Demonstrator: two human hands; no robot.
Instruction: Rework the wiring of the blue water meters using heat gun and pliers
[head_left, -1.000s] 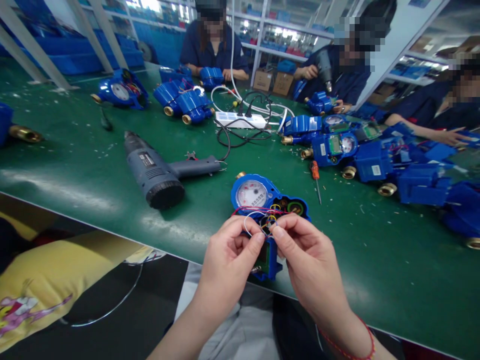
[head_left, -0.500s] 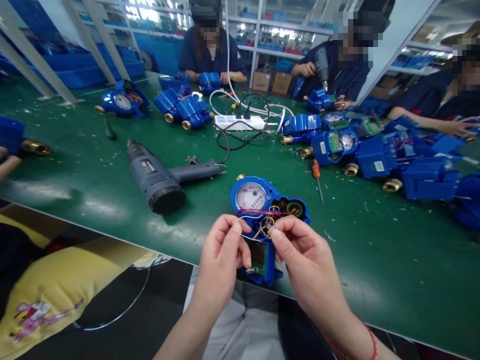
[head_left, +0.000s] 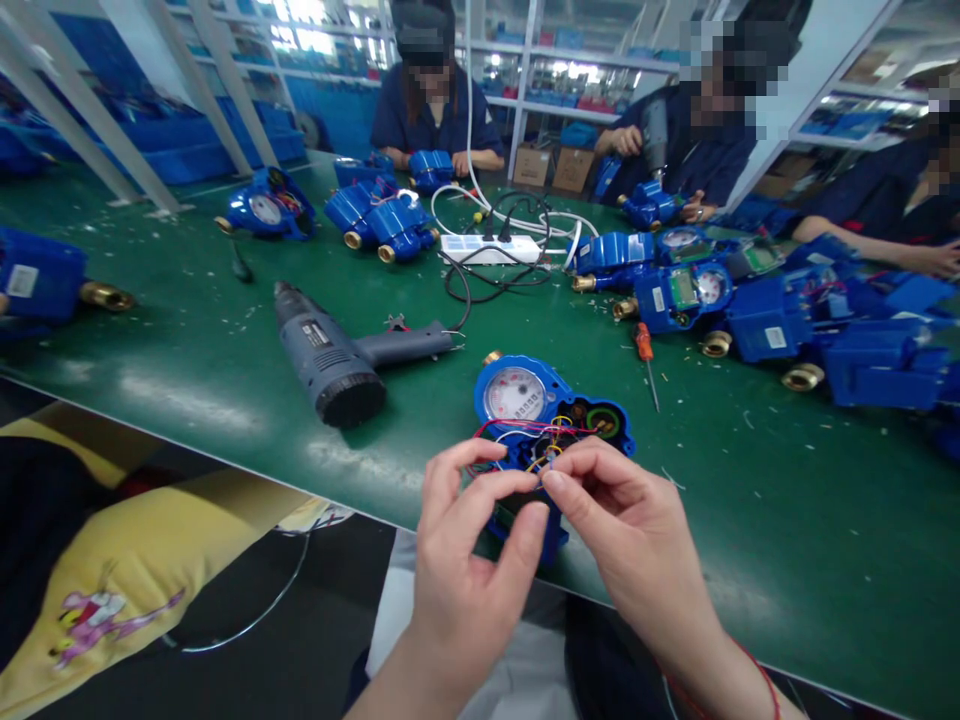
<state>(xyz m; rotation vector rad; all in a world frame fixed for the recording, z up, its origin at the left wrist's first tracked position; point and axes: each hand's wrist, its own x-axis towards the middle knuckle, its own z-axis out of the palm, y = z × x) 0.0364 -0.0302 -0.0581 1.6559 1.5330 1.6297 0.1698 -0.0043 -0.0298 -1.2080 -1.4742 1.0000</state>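
Note:
An open blue water meter [head_left: 551, 410] with a white dial and a tangle of coloured wires [head_left: 534, 445] lies at the near edge of the green table [head_left: 750, 500]. My left hand [head_left: 469, 560] is over its near end, fingers curled, thumb and fingertips pinching at the wires. My right hand [head_left: 619, 535] meets it from the right, its thumb and forefinger pinched on the same wires. The meter's near part, with its circuit board, is mostly hidden behind my fingers.
A grey heat gun [head_left: 341, 350] lies left of the meter, its cord running to a white power strip [head_left: 489, 249]. An orange-handled screwdriver [head_left: 645, 350] lies to the right. Several blue meters [head_left: 757, 310] crowd the right and far side. Three people in dark blue work across the table.
My left hand has shifted right and lower, now covering the circuit board, its fingers spread more round the wires. The right hand stays pinched on the wires. The camera has tipped slightly.

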